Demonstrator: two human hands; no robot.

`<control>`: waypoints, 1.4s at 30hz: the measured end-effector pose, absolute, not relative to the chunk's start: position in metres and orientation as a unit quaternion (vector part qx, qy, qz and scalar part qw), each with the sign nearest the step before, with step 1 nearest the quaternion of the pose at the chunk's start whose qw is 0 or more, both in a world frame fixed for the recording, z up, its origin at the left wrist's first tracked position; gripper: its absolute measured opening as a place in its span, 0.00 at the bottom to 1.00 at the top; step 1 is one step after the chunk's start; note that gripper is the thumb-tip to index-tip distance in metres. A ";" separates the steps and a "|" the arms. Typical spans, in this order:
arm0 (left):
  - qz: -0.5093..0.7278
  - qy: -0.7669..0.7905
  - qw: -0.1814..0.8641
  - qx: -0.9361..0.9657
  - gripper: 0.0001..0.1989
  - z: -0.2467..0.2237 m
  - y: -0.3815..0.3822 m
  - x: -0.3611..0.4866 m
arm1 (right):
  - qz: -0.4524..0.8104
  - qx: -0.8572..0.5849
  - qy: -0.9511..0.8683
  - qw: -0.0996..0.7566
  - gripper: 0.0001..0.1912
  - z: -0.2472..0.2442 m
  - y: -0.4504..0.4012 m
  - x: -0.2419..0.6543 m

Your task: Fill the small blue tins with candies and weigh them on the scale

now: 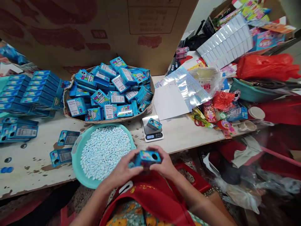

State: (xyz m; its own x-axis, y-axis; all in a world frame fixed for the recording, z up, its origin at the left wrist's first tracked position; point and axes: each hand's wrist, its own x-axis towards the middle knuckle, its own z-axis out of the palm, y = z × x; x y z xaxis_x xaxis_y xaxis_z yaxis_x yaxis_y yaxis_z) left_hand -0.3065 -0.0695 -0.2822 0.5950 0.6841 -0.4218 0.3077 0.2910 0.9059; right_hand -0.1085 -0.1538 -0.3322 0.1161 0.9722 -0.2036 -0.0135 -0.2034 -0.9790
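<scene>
In front of my red apron, a small blue candy box with a dark round opening is held between both hands. My left hand closes on its left end, and a bit of blue shows behind those fingers, too blurred to name. Around the right end wrap the fingers of my right hand. Just beyond, another blue candy box lies on a small digital scale with a lit display. To the left, a turquoise basin is full of small pale blue candies.
A cut-down cardboard tray heaped with blue boxes sits behind the basin. Stacked blue boxes stand at the left. White sheets, red scissors and cluttered packaging lie right. A large carton closes off the back.
</scene>
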 end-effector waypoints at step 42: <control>0.577 0.415 0.703 -0.031 0.12 -0.317 -0.019 -0.336 | 0.345 -0.555 -0.709 0.265 0.22 -0.325 -0.042 -0.183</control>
State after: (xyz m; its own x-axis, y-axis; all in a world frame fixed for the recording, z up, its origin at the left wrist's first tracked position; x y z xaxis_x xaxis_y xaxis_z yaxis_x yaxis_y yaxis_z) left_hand -0.3360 -0.0191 -0.3173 -0.0100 0.7846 -0.6200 -0.8368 0.3328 0.4347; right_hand -0.1827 -0.0417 -0.3245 -0.2432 0.9699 -0.0072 0.6050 0.1459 -0.7827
